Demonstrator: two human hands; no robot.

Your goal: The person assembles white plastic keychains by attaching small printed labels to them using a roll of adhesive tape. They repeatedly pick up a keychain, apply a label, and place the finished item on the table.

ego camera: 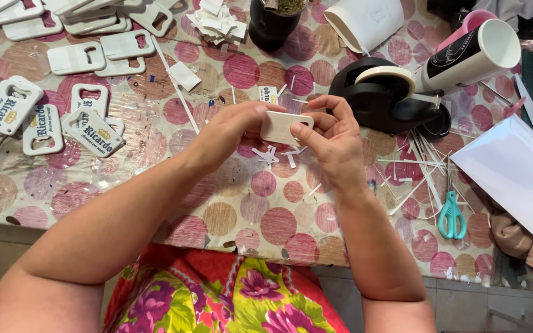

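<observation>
Both hands meet over the table's middle around a small white rectangular plastic piece [280, 126]. My left hand [232, 132] grips its left end, fingers curled under it. My right hand [331, 135] pinches its right end, thumb lying along the top edge. Beneath the hands lie several small white paper scraps [269, 154] on the pink-dotted tablecloth [229, 203]. A small printed label [268, 94] rests just beyond the hands.
Several white bottle-opener-shaped cards, some with printed labels [44, 123], cover the left. A black tape dispenser [390, 95], a white cup [473, 55], a dark mug [272, 24], teal-handled scissors [451, 213], thin paper strips and a white sheet [519, 172] lie to the right.
</observation>
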